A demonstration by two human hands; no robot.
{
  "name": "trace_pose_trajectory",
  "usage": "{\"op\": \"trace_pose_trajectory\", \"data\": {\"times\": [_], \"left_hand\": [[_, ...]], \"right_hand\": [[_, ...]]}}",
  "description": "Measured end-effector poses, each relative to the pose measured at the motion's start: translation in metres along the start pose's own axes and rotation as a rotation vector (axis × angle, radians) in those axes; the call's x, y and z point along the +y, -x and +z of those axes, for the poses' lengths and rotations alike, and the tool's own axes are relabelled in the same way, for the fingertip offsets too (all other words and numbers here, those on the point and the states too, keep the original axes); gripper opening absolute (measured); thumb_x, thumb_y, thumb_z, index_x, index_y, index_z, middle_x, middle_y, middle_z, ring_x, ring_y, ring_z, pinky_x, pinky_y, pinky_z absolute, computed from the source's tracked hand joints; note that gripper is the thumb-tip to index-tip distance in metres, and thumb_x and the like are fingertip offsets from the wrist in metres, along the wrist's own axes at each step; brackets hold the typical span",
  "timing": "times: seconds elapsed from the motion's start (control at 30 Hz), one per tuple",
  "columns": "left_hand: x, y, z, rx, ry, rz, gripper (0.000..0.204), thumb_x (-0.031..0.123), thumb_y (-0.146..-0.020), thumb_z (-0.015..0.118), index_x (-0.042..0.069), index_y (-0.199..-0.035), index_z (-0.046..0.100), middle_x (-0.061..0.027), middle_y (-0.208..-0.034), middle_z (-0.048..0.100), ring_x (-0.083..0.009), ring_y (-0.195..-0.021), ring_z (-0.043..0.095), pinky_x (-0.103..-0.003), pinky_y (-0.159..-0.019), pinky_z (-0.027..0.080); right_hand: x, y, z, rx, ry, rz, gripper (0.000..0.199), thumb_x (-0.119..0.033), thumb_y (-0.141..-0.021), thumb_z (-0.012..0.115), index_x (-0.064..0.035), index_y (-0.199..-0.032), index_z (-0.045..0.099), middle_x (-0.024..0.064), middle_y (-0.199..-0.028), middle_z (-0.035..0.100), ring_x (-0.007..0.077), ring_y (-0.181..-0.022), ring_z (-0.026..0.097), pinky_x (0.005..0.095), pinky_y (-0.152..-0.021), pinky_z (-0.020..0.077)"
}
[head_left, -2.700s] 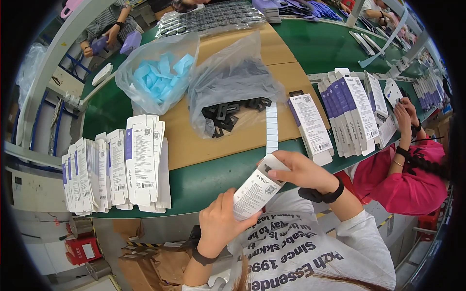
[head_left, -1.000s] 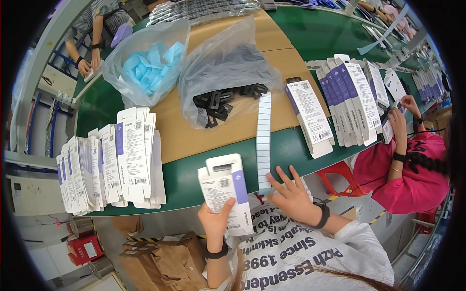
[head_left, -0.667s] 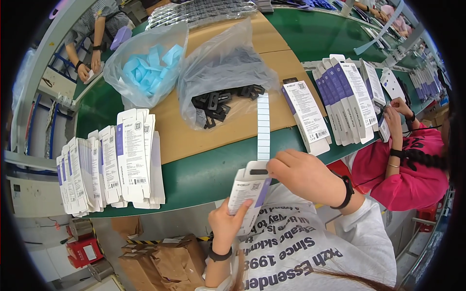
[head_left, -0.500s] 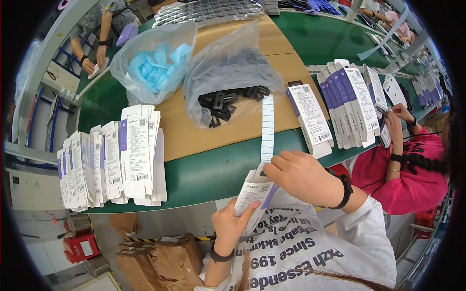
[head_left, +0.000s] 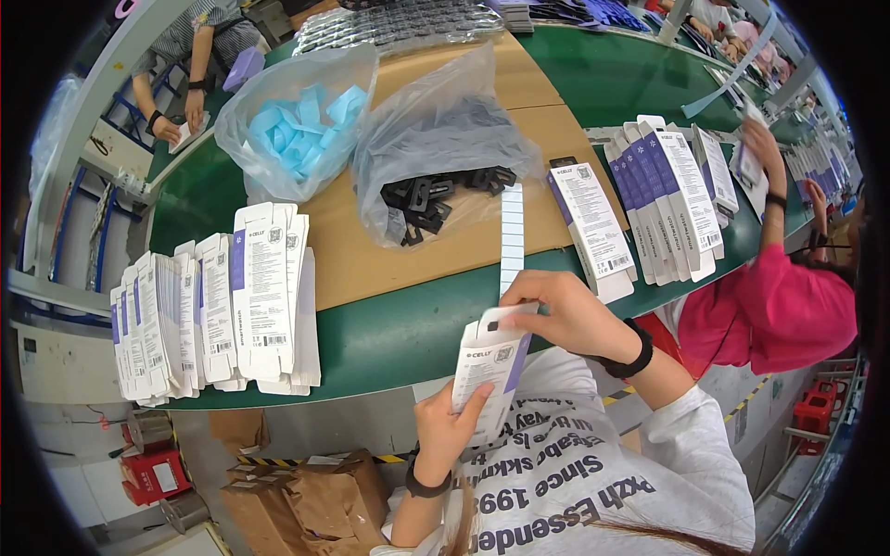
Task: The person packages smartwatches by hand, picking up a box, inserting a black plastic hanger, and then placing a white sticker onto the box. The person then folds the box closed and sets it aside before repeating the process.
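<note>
My left hand (head_left: 448,428) grips the lower end of a flat white carton with a purple side (head_left: 489,361), held upright over my lap at the table's near edge. My right hand (head_left: 567,315) pinches the carton's top flap. Just beyond my right hand a long white strip of labels (head_left: 511,232) lies on the brown cardboard sheet (head_left: 371,264) and reaches to the carton's top.
Stacks of flat white cartons stand at the left (head_left: 218,306) and right (head_left: 640,199) on the green table (head_left: 371,334). Two clear bags hold blue pieces (head_left: 297,125) and black clips (head_left: 436,148). A person in pink (head_left: 779,296) works at my right; brown boxes (head_left: 306,491) sit on the floor.
My right hand left the label strip and came onto the carton's top flap. The carton has tilted from face-up in my left hand to upright between both hands.
</note>
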State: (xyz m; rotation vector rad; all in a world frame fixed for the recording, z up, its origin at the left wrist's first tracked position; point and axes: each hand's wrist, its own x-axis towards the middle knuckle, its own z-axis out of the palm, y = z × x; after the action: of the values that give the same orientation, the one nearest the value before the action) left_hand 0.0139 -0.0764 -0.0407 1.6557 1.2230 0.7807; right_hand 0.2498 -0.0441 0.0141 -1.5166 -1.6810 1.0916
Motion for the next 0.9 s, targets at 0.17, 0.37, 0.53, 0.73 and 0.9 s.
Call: {"op": "trace_pose_trajectory", "data": {"times": [0.17, 0.37, 0.53, 0.73, 0.9], "left_hand": [[-0.019, 0.013, 0.024, -0.025, 0.303, -0.205, 0.032, 0.021, -0.095, 0.068, -0.003, -0.116, 0.063, -0.0137, -0.095, 0.072, -0.0161, -0.085, 0.068, -0.029, -0.075, 0.053], [-0.017, 0.013, 0.036, -0.123, 0.429, -0.025, 0.079, 0.009, -0.097, 0.059, 0.0, -0.153, 0.004, -0.0234, -0.139, 0.045, -0.0261, -0.123, 0.053, -0.037, -0.1, 0.046], [-0.035, 0.003, 0.025, -0.144, 0.42, 0.152, 0.073, 0.007, -0.094, 0.064, 0.003, -0.152, 0.02, -0.021, -0.138, 0.045, -0.0273, -0.117, 0.058, -0.038, -0.094, 0.052], [-0.031, -0.006, 0.014, -0.034, 0.167, 0.283, 0.016, 0.001, -0.091, 0.065, 0.002, -0.107, 0.067, -0.015, -0.127, 0.048, -0.0222, -0.105, 0.061, -0.032, -0.086, 0.054], [-0.024, -0.02, 0.008, -0.025, 0.145, 0.374, 0.015, 0.002, -0.086, 0.072, 0.003, -0.101, 0.071, -0.0128, -0.122, 0.052, -0.0201, -0.094, 0.064, -0.028, -0.071, 0.06]], "right_hand": [[0.009, 0.02, 0.036, 0.342, -0.193, -0.039, 0.043, -0.006, -0.086, 0.074, -0.0025, -0.126, 0.058, 0.0083, -0.115, 0.062, 0.0168, -0.085, 0.063, 0.0283, -0.077, 0.0554], [0.028, 0.05, 0.061, 0.218, -0.489, 0.201, 0.076, 0.004, -0.083, 0.073, -0.0059, -0.149, 0.036, 0.0127, -0.129, 0.056, 0.0151, -0.099, 0.066, 0.0277, -0.079, 0.0588], [0.043, 0.057, 0.056, 0.127, -0.539, 0.038, 0.059, -0.001, -0.089, 0.07, -0.0099, -0.144, 0.05, 0.0106, -0.129, 0.056, 0.0158, -0.1, 0.066, 0.0277, -0.082, 0.0585], [0.059, 0.059, 0.05, 0.041, -0.508, -0.134, 0.045, -0.001, -0.09, 0.067, -0.0094, -0.134, 0.061, 0.0095, -0.126, 0.055, 0.0193, -0.11, 0.062, 0.0289, -0.088, 0.0568], [0.069, 0.059, 0.047, 0.042, -0.251, -0.272, 0.035, -0.002, -0.09, 0.068, -0.0063, -0.125, 0.066, 0.0094, -0.123, 0.057, 0.0211, -0.108, 0.064, 0.0318, -0.089, 0.0572]]}}
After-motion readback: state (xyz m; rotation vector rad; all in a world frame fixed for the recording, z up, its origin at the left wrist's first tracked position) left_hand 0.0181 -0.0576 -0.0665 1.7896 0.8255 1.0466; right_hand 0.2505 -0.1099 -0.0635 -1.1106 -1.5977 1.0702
